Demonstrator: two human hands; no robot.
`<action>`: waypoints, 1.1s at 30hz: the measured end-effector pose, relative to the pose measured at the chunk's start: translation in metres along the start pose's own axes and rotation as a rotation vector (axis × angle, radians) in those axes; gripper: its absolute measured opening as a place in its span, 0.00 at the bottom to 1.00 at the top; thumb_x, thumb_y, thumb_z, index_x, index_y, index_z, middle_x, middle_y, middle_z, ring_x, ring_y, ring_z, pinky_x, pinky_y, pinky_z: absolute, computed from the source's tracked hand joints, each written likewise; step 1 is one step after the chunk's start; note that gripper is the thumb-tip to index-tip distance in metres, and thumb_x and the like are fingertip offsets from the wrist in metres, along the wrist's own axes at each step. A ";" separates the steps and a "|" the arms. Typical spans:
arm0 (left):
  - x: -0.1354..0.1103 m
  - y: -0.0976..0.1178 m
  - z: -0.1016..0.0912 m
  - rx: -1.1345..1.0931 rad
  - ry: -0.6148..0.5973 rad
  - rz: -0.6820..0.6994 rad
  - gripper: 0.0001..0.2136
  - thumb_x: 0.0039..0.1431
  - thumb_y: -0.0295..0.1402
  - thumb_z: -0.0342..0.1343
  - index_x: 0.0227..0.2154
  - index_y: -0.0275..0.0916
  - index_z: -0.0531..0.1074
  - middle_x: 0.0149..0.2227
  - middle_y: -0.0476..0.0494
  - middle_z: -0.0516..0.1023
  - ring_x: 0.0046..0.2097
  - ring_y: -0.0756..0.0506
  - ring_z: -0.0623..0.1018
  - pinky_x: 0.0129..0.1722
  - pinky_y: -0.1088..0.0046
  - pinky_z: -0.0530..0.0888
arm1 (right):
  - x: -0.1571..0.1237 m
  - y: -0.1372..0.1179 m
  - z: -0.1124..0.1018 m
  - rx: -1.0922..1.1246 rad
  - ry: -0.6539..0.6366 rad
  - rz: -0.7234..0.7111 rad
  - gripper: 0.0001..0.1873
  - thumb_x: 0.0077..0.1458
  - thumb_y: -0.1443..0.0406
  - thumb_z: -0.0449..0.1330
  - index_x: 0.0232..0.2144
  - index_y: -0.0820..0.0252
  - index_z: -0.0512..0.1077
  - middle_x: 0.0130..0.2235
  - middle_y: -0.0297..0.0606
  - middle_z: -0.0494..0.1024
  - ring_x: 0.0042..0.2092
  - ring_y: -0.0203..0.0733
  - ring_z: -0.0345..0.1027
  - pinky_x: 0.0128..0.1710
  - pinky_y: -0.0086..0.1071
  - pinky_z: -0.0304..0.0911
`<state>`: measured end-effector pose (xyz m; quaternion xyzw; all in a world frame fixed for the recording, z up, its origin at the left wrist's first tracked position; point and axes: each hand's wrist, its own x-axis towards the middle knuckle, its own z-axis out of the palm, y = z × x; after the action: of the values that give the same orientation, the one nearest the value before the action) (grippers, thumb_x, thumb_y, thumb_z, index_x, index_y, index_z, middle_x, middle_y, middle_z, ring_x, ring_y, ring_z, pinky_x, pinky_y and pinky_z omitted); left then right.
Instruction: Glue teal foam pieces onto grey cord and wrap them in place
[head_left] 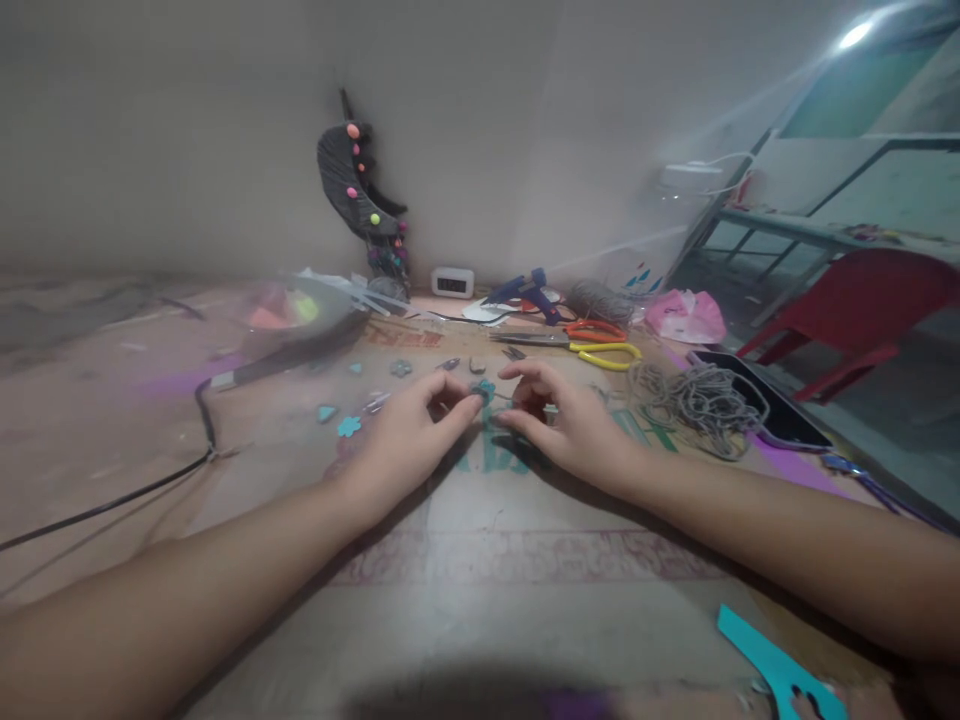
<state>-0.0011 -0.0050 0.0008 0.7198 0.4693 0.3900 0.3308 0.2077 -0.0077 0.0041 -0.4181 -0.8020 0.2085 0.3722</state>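
Observation:
My left hand (439, 408) pinches a small teal flower piece (486, 388) with some grey on it between thumb and fingertips. Just right of it, my right hand (541, 405) is held with thumb and fingers apart, close to a thin grey cord end that seems to run from the flower piece; whether it touches the cord I cannot make out. Left of my left hand lie a teal flower cutout (349, 427), a small teal heart-shaped piece (325, 413) and a grey flower (401, 368). Beyond my hands are small grey pieces (477, 366).
Behind lie scissors (600, 352) with orange and yellow handles, a blue glue gun (525, 292) and a small digital clock (453, 283). At right are a tangle of grey cord (709, 400), a phone (780, 405) and a pink bag (685, 316). A teal cutout (780, 665) lies at the front right.

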 end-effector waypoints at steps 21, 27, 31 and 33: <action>0.001 -0.004 0.001 -0.059 -0.114 0.021 0.10 0.64 0.41 0.56 0.33 0.40 0.73 0.34 0.50 0.77 0.36 0.47 0.74 0.39 0.69 0.69 | 0.003 0.007 -0.003 -0.171 0.084 -0.171 0.08 0.63 0.68 0.58 0.33 0.60 0.76 0.30 0.34 0.81 0.31 0.36 0.71 0.32 0.27 0.62; 0.002 -0.004 0.000 -0.069 -0.172 0.012 0.11 0.63 0.42 0.57 0.34 0.39 0.74 0.35 0.48 0.79 0.39 0.46 0.76 0.40 0.68 0.70 | 0.004 0.003 -0.001 -0.024 0.029 -0.022 0.10 0.63 0.63 0.57 0.32 0.60 0.75 0.25 0.30 0.75 0.27 0.33 0.65 0.29 0.27 0.59; 0.002 -0.004 0.002 -0.218 -0.215 -0.010 0.12 0.63 0.43 0.57 0.40 0.40 0.76 0.40 0.46 0.80 0.41 0.45 0.78 0.42 0.67 0.73 | 0.004 0.002 -0.002 -0.014 0.042 0.020 0.11 0.62 0.62 0.57 0.30 0.60 0.74 0.24 0.30 0.73 0.26 0.33 0.63 0.28 0.27 0.58; 0.002 -0.003 0.002 -0.237 -0.198 -0.018 0.13 0.64 0.44 0.55 0.39 0.39 0.76 0.38 0.45 0.80 0.40 0.44 0.77 0.42 0.66 0.73 | 0.004 0.002 -0.003 -0.021 0.047 0.018 0.11 0.62 0.62 0.57 0.30 0.60 0.74 0.25 0.31 0.74 0.27 0.33 0.64 0.28 0.27 0.58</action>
<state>-0.0005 -0.0019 -0.0023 0.7066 0.3914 0.3667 0.4616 0.2091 -0.0030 0.0064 -0.4342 -0.7913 0.1935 0.3846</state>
